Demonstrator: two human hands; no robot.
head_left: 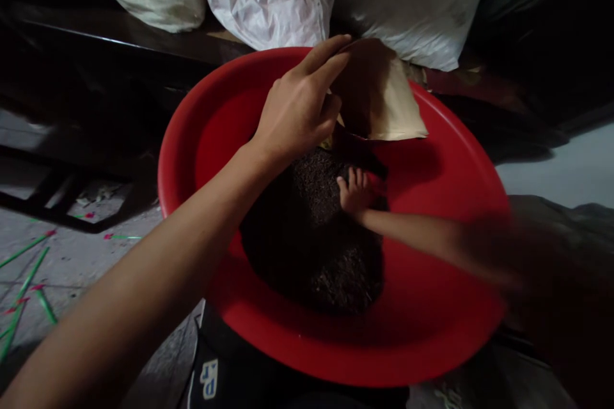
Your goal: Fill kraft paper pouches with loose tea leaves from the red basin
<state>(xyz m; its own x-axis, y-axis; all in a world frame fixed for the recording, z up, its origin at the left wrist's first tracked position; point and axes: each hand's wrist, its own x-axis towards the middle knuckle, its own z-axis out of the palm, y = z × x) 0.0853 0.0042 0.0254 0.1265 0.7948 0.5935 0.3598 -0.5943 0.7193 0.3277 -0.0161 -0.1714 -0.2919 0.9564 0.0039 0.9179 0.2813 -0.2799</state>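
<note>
A wide red plastic basin [446, 160] fills the middle of the view. Dark loose grains, like small seeds, [316, 185] lie heaped in it. Over its far side, my left hand [302, 102] grips the near left edge of what looks like a tan paper bag [396, 102], tilted above the grains. Its index and middle fingers reach along the bag's top edge and the others curl in. Another person's smaller hand [354, 190] rests on the grains, fingers spread. At the right rim, a dark blurred shape appears to be my right hand [499, 259]; its fingers cannot be made out.
White sacks [273, 0] and a large pale sack [412, 6] stand behind the basin. A dark metal frame [57, 204] is at the left. Green sticks with pink ends [29, 275] lie scattered on the floor. Someone's grey-clad leg [566, 223] is at the right.
</note>
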